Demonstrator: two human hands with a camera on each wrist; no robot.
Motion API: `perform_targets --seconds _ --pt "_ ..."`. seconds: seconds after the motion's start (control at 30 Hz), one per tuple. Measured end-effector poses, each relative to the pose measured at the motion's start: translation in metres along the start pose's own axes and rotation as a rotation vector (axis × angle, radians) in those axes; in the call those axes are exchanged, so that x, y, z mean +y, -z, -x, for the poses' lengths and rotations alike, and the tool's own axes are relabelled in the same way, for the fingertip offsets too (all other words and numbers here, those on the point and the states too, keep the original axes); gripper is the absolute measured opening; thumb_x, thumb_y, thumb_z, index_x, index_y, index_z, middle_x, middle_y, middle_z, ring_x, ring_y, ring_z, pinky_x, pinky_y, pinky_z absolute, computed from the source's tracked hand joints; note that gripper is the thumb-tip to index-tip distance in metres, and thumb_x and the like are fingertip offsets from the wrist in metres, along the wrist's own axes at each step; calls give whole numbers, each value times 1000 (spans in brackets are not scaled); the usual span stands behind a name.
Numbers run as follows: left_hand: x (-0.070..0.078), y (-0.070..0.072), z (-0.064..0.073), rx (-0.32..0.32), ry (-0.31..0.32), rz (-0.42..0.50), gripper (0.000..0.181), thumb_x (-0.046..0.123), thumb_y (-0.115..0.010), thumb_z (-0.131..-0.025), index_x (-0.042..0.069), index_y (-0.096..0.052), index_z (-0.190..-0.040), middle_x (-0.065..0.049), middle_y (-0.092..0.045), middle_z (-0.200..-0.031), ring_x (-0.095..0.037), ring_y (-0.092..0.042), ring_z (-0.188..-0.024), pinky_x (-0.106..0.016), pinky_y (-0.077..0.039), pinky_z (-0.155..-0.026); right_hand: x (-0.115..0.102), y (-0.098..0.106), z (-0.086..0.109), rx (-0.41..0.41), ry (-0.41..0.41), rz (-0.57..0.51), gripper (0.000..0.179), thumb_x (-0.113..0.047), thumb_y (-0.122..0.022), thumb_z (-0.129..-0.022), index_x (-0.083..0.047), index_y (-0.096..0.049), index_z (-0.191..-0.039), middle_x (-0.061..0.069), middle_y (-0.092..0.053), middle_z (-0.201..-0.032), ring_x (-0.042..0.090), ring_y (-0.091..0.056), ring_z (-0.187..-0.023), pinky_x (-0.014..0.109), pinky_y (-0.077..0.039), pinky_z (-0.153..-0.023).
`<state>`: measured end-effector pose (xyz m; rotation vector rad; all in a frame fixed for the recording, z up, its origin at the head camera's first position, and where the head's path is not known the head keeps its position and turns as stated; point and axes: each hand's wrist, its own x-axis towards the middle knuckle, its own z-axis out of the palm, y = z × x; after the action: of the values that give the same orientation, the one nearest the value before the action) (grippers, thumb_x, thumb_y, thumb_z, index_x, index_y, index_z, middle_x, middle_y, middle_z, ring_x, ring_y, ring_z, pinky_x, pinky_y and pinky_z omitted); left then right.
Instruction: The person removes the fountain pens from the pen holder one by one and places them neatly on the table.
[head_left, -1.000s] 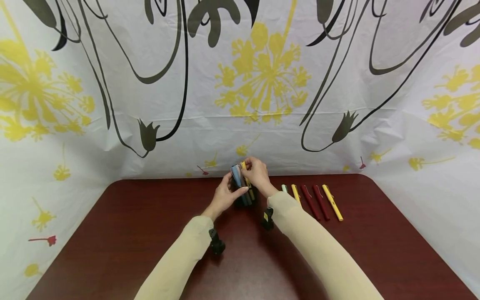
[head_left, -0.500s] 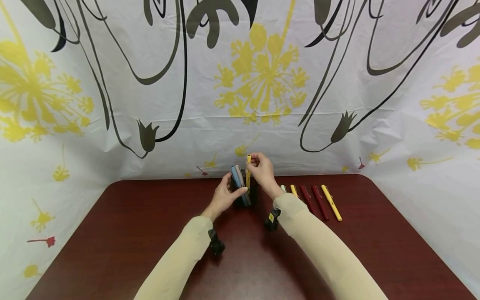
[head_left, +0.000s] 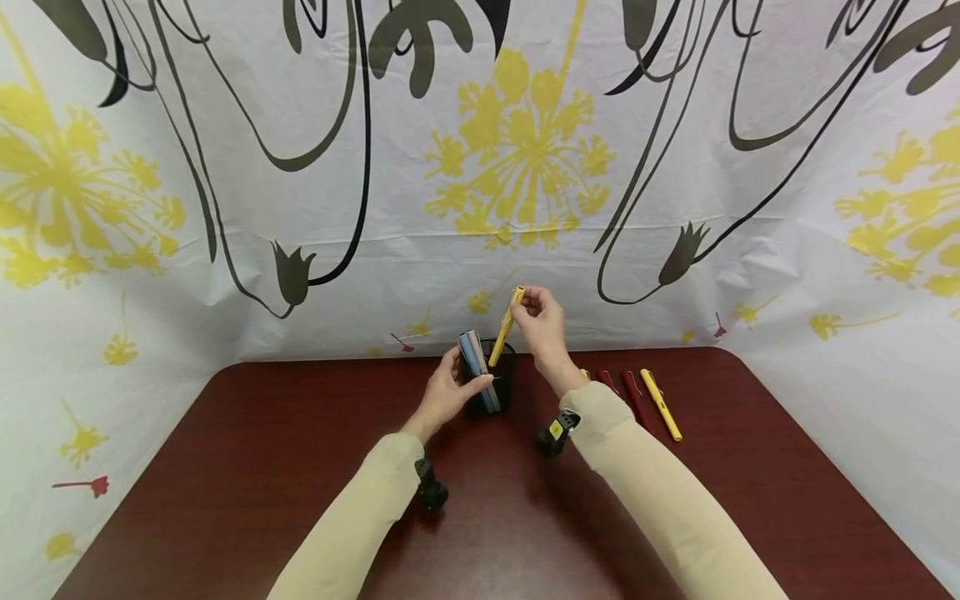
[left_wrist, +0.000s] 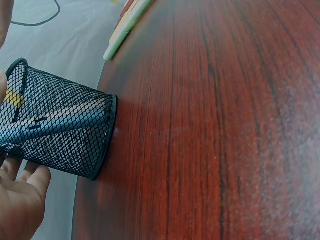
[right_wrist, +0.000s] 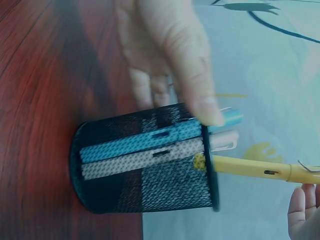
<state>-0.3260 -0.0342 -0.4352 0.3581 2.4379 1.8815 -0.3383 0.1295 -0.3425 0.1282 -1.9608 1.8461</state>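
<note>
My left hand grips a black mesh pen cup near the table's back edge, thumb over its rim in the right wrist view. Inside lean a blue pen and a pale pinkish-grey pen, their tops above the rim. My right hand pinches a yellow pen by its upper end. That pen slants up to the right, mostly out of the cup; its lower tip is still just inside the rim. The left wrist view shows the mesh wall with left fingers against it.
To the right, a row of pens lies on the dark red-brown table: dark red pens, a yellow pen and another yellow one, partly behind the right forearm. A pale green pen shows in the left wrist view. A patterned sheet hangs behind.
My right hand has drawn the yellow pen up and to the right, from deep in the cup to its tip at the rim. The left hand stays around the cup.
</note>
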Motion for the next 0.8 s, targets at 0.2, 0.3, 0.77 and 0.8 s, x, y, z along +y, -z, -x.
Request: perform_targets --seconds 0.2,0.3,0.77,0.8 --pt "1 0 1 -5 -12 0 86 34 -72 -83 10 -22 -149 -16 -36 -147 -32 -40 -132 -46 -39 -104 -12 8 0 41 4 -153 23 5 -54 -89 7 -54 -111 5 -53 -92 6 -52 -73 14 -50 -66" --pt "1 0 1 -5 -13 8 85 33 -72 -84 11 -23 -149 -16 -37 -146 -31 -41 -132 -45 -39 -104 -18 12 0 58 10 -207 23 6 -51 -88 6 -54 -111 4 -53 -91 6 -53 -73 15 -51 -66" --pt "0 0 2 -9 -8 -2 83 34 -71 -84 12 -24 -149 -16 -40 -144 -32 -41 -131 -46 -40 -103 -27 46 1 110 5 -253 32 5 -48 -91 13 -47 -121 -1 -53 -87 7 -54 -73 17 -52 -65" --pt "0 0 2 -8 -3 -3 83 35 -71 -84 13 -24 -149 -15 -40 -144 -31 -41 -131 -46 -41 -103 -26 50 1 113 5 -248 32 5 -49 -91 13 -47 -122 -1 -53 -87 7 -54 -73 17 -52 -65"
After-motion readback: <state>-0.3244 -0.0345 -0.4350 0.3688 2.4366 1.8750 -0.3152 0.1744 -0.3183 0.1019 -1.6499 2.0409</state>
